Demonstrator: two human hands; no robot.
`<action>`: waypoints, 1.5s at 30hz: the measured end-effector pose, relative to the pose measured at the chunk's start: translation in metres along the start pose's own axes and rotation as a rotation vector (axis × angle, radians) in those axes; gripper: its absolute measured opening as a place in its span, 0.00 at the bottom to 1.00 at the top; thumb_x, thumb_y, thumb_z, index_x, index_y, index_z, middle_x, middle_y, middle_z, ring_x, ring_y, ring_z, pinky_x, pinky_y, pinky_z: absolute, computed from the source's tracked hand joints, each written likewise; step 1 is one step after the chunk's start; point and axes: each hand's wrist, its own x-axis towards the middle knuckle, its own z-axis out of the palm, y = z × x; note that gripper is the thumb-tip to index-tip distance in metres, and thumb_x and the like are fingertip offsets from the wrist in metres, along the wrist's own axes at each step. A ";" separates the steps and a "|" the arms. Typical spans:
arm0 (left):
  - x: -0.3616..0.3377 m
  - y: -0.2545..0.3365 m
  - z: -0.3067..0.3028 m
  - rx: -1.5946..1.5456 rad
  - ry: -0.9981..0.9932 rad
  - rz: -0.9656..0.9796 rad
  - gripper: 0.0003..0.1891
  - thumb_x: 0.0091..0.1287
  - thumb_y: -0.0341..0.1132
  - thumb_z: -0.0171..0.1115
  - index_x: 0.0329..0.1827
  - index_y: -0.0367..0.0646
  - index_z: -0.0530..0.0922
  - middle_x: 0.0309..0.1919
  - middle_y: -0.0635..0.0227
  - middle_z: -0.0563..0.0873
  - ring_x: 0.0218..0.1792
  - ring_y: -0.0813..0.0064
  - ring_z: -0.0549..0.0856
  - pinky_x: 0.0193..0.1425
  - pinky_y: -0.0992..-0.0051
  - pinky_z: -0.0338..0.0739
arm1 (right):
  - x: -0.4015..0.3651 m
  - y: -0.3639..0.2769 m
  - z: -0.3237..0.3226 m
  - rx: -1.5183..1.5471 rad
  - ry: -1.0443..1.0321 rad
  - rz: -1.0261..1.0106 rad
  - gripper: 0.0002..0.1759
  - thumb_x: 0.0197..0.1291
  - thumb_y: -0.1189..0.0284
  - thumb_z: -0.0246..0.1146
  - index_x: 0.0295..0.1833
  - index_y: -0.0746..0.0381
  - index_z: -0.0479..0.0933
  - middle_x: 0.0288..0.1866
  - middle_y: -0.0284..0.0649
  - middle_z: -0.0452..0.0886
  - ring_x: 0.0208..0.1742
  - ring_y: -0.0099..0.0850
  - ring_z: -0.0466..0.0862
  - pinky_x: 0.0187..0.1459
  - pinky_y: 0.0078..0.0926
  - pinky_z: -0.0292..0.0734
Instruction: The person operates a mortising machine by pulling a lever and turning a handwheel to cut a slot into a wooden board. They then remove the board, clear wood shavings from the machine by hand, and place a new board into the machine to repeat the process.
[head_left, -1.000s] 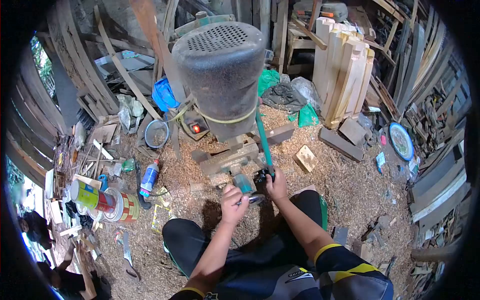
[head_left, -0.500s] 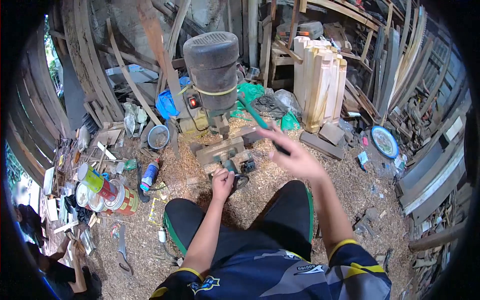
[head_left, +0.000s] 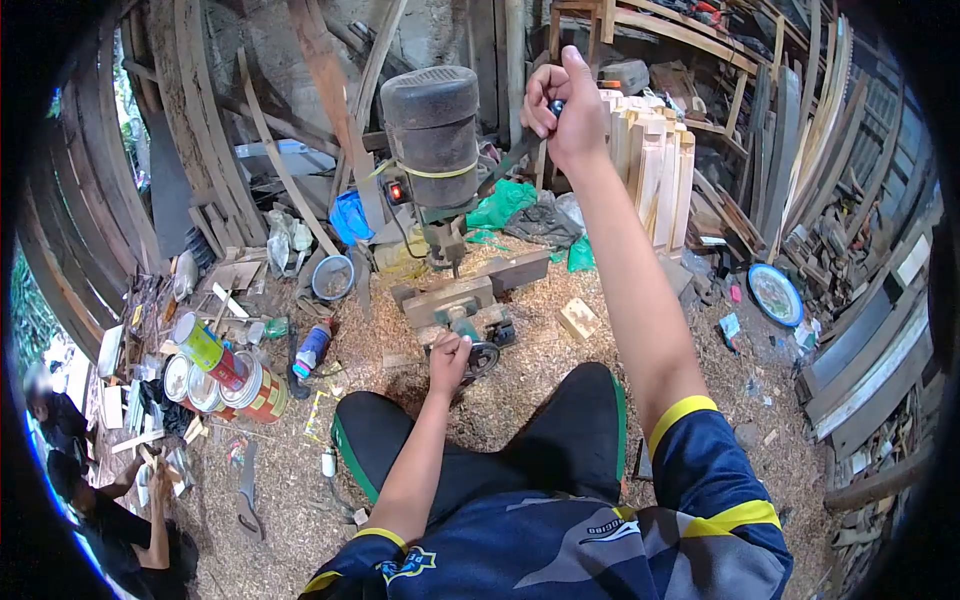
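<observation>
My left hand is closed on a handle beside the black handwheel at the front of the vise. My right hand is raised at upper centre, fingers wrapped round the knobbed end of the drill machine's lever. The machine's dark cylindrical motor stands left of that hand, beside a lit red switch. Below the bit, a piece of wood sits in the vise, with a longer dark bar angled behind it.
A light wooden block lies on wood shavings right of the vise. Upright pale posts stand at back right. Paint cans, a spray can and a handsaw are at left. Another person works at lower left.
My right hand has moved up and closed round the lever, which has swung from pointing down to pointing up. My left hand stays by the handwheel. The light block has come into view.
</observation>
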 end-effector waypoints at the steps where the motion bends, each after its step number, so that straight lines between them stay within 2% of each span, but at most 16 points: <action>1: 0.000 0.002 0.000 -0.011 -0.001 -0.018 0.19 0.77 0.36 0.65 0.28 0.33 0.77 0.27 0.58 0.75 0.36 0.57 0.76 0.46 0.61 0.70 | 0.000 0.002 0.000 0.003 0.002 -0.014 0.36 0.83 0.44 0.46 0.28 0.59 0.74 0.13 0.28 0.62 0.14 0.24 0.62 0.31 0.29 0.67; 6: -0.004 0.000 0.002 0.017 0.033 0.012 0.18 0.76 0.38 0.67 0.30 0.34 0.78 0.28 0.58 0.77 0.35 0.54 0.76 0.44 0.59 0.71 | -0.008 0.012 0.000 0.065 0.024 -0.130 0.24 0.82 0.61 0.59 0.31 0.65 0.77 0.20 0.30 0.68 0.21 0.20 0.66 0.27 0.25 0.63; 9: -0.011 0.032 -0.006 0.189 0.131 0.027 0.16 0.78 0.41 0.65 0.37 0.36 0.79 0.35 0.55 0.79 0.40 0.52 0.76 0.48 0.57 0.70 | -0.010 0.015 0.003 0.059 0.056 -0.168 0.24 0.82 0.61 0.58 0.32 0.65 0.77 0.20 0.29 0.68 0.21 0.20 0.67 0.27 0.24 0.64; 15: -0.036 0.021 -0.017 0.477 0.253 0.089 0.22 0.83 0.49 0.48 0.60 0.36 0.75 0.59 0.47 0.77 0.61 0.42 0.75 0.67 0.47 0.66 | -0.008 0.020 0.004 0.068 0.087 -0.213 0.24 0.83 0.61 0.59 0.33 0.66 0.78 0.21 0.29 0.69 0.21 0.19 0.67 0.27 0.24 0.64; 16: -0.046 0.010 -0.013 0.677 0.198 -0.040 0.28 0.85 0.53 0.42 0.67 0.35 0.72 0.68 0.44 0.73 0.69 0.39 0.71 0.74 0.44 0.61 | -0.008 0.019 0.003 0.065 0.083 -0.213 0.24 0.83 0.61 0.59 0.33 0.66 0.78 0.21 0.29 0.69 0.21 0.19 0.67 0.27 0.24 0.64; 19: -0.048 -0.010 -0.018 0.716 0.282 -0.143 0.29 0.85 0.53 0.40 0.70 0.34 0.71 0.72 0.44 0.71 0.73 0.40 0.68 0.78 0.43 0.56 | -0.010 0.019 0.002 0.054 0.043 -0.217 0.24 0.83 0.61 0.59 0.33 0.66 0.78 0.22 0.30 0.70 0.22 0.19 0.67 0.27 0.24 0.64; 27: -0.028 0.031 -0.009 0.421 0.317 -0.017 0.35 0.85 0.60 0.36 0.69 0.33 0.70 0.66 0.44 0.74 0.67 0.40 0.72 0.73 0.45 0.60 | -0.004 0.015 -0.005 0.060 -0.057 -0.132 0.28 0.84 0.57 0.55 0.33 0.66 0.78 0.18 0.30 0.67 0.21 0.21 0.64 0.28 0.26 0.63; 31: -0.018 0.032 -0.007 0.399 0.250 0.019 0.27 0.85 0.55 0.41 0.59 0.37 0.76 0.58 0.49 0.79 0.60 0.44 0.75 0.67 0.47 0.63 | 0.004 0.002 -0.014 -0.049 -0.235 0.041 0.26 0.83 0.56 0.55 0.38 0.67 0.80 0.20 0.31 0.70 0.23 0.23 0.70 0.33 0.27 0.67; 33: -0.010 0.033 -0.009 0.427 0.220 0.027 0.23 0.83 0.50 0.45 0.54 0.38 0.79 0.54 0.51 0.80 0.57 0.45 0.76 0.64 0.48 0.65 | 0.008 0.005 -0.013 -0.131 -0.255 0.005 0.23 0.83 0.58 0.55 0.42 0.67 0.82 0.24 0.32 0.75 0.27 0.23 0.75 0.37 0.26 0.70; 35: -0.001 0.030 -0.007 0.455 0.190 0.033 0.19 0.82 0.46 0.49 0.50 0.39 0.81 0.51 0.52 0.82 0.54 0.46 0.77 0.62 0.49 0.67 | 0.018 0.013 -0.006 -0.247 -0.122 -0.236 0.20 0.83 0.61 0.55 0.45 0.66 0.82 0.27 0.32 0.78 0.31 0.23 0.79 0.40 0.25 0.72; 36: 0.003 0.023 -0.004 0.426 0.176 0.050 0.16 0.81 0.42 0.52 0.46 0.39 0.82 0.47 0.53 0.83 0.51 0.46 0.78 0.59 0.51 0.69 | 0.028 0.018 -0.001 -0.344 -0.123 -0.519 0.20 0.84 0.62 0.53 0.43 0.67 0.81 0.24 0.32 0.76 0.26 0.23 0.75 0.36 0.25 0.72; 37: 0.004 0.015 0.000 0.396 0.162 0.067 0.13 0.79 0.38 0.55 0.41 0.39 0.83 0.44 0.54 0.84 0.48 0.47 0.79 0.57 0.52 0.71 | 0.026 0.017 -0.005 -0.344 -0.120 -0.512 0.20 0.84 0.62 0.53 0.43 0.67 0.81 0.24 0.32 0.76 0.26 0.23 0.75 0.36 0.25 0.72; 39: 0.005 0.000 0.001 0.340 0.177 0.090 0.13 0.77 0.35 0.57 0.33 0.38 0.81 0.36 0.55 0.83 0.43 0.48 0.80 0.50 0.53 0.72 | 0.018 0.012 -0.015 -0.137 -0.174 -0.102 0.24 0.88 0.55 0.52 0.60 0.64 0.83 0.26 0.27 0.76 0.28 0.19 0.76 0.36 0.21 0.74; 41: 0.005 -0.009 0.002 0.289 0.107 0.116 0.15 0.76 0.34 0.57 0.29 0.39 0.79 0.31 0.58 0.81 0.40 0.50 0.79 0.47 0.52 0.71 | 0.004 0.018 -0.011 -0.093 -0.170 -0.168 0.25 0.88 0.53 0.52 0.51 0.63 0.82 0.30 0.25 0.76 0.31 0.16 0.75 0.36 0.18 0.71; 43: 0.006 -0.004 0.001 0.277 0.092 0.124 0.16 0.76 0.34 0.57 0.28 0.39 0.78 0.29 0.59 0.80 0.38 0.50 0.78 0.46 0.53 0.70 | -0.013 0.025 -0.011 0.034 -0.119 -0.263 0.23 0.84 0.60 0.51 0.42 0.67 0.79 0.19 0.32 0.71 0.20 0.22 0.68 0.28 0.24 0.68; 45: 0.009 -0.002 -0.002 0.267 0.083 0.137 0.16 0.77 0.34 0.56 0.27 0.39 0.78 0.28 0.60 0.79 0.36 0.51 0.77 0.45 0.53 0.70 | -0.040 0.040 -0.012 0.115 -0.083 -0.380 0.30 0.86 0.51 0.45 0.38 0.65 0.75 0.16 0.29 0.65 0.18 0.20 0.64 0.24 0.23 0.61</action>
